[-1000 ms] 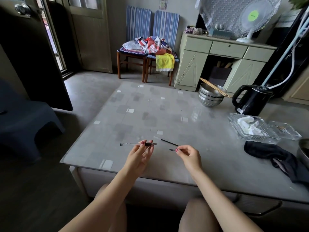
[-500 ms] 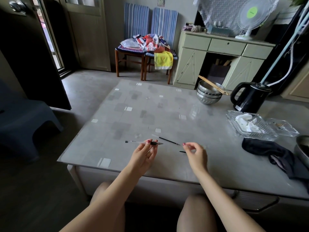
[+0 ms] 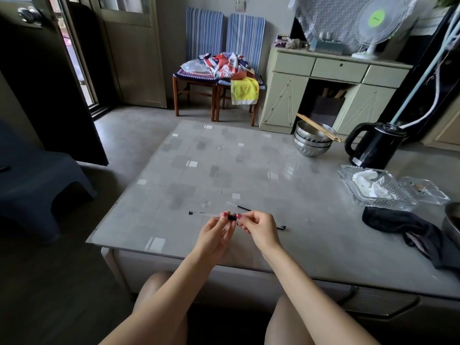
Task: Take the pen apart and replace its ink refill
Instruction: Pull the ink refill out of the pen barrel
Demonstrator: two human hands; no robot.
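Note:
A clear pen barrel [image 3: 204, 214] with a black end cap points left, level above the table's near part. My left hand [image 3: 215, 232] pinches it at its black grip section [image 3: 232, 216]. My right hand [image 3: 258, 229] has its fingertips closed on the same black section from the right. Just beyond the hands a thin dark ink refill [image 3: 242, 208] lies on the glass-topped table [image 3: 249, 170]. Right of my right hand a small black pen part [image 3: 281, 227] rests on the table, partly hidden by the hand.
Stacked steel bowls [image 3: 311, 143] with chopsticks and a black kettle [image 3: 375, 145] stand at the far right. A glass tray [image 3: 373, 188] with tissue and a dark cloth [image 3: 403, 227] lie on the right. A dark stool [image 3: 37, 180] stands left of the table.
My right hand has left the small black part on the table and moved left to the pen, taking hold of its black grip section. The left hand kept holding the barrel.

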